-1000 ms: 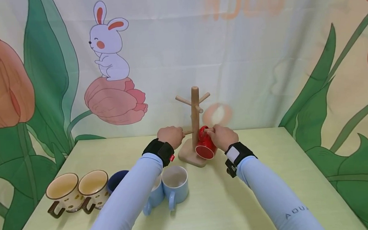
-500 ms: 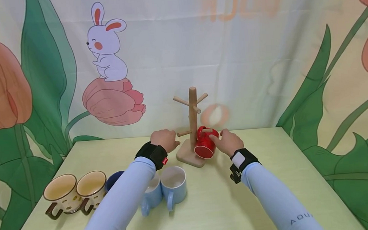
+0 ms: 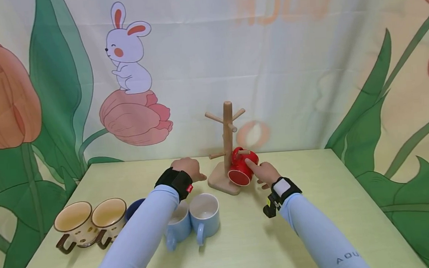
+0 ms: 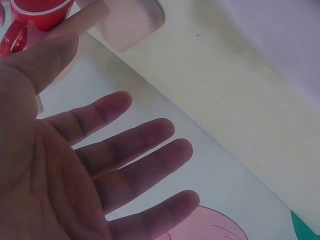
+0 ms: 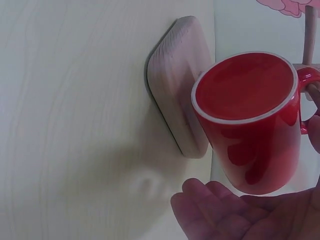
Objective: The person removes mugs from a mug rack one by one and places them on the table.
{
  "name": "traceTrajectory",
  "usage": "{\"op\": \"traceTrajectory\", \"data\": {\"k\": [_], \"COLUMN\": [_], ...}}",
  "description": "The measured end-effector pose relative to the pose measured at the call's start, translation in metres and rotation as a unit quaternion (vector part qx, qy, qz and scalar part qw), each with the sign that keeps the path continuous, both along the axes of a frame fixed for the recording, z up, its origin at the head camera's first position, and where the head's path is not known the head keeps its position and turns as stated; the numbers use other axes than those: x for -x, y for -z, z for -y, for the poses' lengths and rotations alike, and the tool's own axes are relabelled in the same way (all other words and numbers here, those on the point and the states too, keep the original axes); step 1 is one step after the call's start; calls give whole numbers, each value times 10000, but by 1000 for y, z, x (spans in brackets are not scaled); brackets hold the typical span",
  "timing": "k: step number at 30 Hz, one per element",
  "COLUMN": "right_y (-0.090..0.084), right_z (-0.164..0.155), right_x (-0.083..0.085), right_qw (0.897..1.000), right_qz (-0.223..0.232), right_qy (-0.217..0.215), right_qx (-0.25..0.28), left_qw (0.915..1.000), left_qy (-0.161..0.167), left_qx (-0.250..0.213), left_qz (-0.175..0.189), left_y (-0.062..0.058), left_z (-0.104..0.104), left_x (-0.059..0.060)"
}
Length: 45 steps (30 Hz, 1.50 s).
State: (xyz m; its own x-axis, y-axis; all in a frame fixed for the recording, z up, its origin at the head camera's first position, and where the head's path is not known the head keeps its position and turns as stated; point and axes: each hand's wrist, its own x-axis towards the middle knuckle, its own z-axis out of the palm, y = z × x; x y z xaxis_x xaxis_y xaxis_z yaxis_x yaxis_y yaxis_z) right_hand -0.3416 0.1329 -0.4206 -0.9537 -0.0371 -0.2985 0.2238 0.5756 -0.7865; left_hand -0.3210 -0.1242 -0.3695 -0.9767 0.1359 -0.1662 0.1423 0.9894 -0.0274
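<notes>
Right hand: fingers loosely extended, gripping nothing, forefinger touching the side of the red mug. Left hand: open, palm spread, holding nothing, just beside the wooden mug tree. The mug hangs by its handle from a low peg, mouth tilted toward us. We judge it glazed ceramic: rigid, moderately heavy, slippery, breakable; best taken around the body or by the handle. Glossy red, white-edged rim.
</notes>
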Motion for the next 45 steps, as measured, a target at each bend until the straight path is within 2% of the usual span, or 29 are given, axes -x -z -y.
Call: {"op": "traceTrajectory", "data": {"k": [7,13,20,27,38,45], "right_y": [7,7,12,14,14,17], "right_z": [7,14,19,21,25,26], "right_x": [2,1,9,12,6,5], "right_qw": [9978,9946,9906,9803,9780,9743], "right_qz": [272,362,510,705,574,460], "right_qy": [165,216,344,531,844,1016], "right_qx": [587,946,1225,1767,1822,1956], "left_qw": [9999,10000,9999,9999,9999,9999], "left_qy": [-85,-30,-1,4,19,-30], "left_qx": [38,64,104,92,116,117], "left_qz": [41,-33,-88,-81,-5,1], "left_y": [1,1,2,2,4,0], "left_z": [3,4,6,7,7,10], "left_x": [1,-2,-3,-4,-3,-8]}}
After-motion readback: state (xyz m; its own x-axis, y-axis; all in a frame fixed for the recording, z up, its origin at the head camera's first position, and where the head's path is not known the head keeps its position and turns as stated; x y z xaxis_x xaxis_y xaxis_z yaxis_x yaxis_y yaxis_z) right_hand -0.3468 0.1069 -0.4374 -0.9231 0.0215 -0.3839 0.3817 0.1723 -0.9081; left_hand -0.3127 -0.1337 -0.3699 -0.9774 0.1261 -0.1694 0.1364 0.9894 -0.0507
